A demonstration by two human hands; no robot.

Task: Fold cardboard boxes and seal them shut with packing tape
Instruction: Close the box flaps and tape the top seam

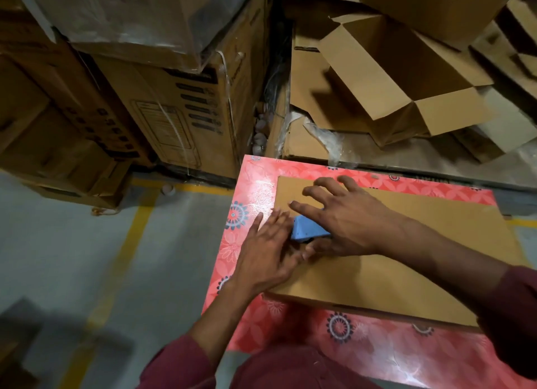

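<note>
Near field: maroon sleeves at bottom of view, both forearms reaching forward over the counter, which is covered in a red floral sheet.

Flattened cardboard box lies on the counter, long side running left to right, its left end near the counter's left edge. Not yet erected; no tape seen on it.

Left hand: fingers straight, laid flat at the box's left end, fingertips against a blue object. Grip wide, holding nothing.

Right hand: fingers spread wide above and over the blue object, thumb low beside it. Grip looks wide, hovering or just touching; nothing clearly held. Blue object is mostly covered; possibly a tape dispenser, cannot confirm.

Handling judgement: the flat blank should be light and fairly stiff across the panels, but will bend readily along its creases. Plain surface, likely to slide on the glossy sheet. Best held at two opposite edges or corners and pushed to open it square, rather than pressed mid-panel, which could dent it.

Far field: an opened box with flaps up sits on a heap of flat cardboard beyond the counter, right. Large printed cartons stacked at left; yellow floor lines below them.
</note>
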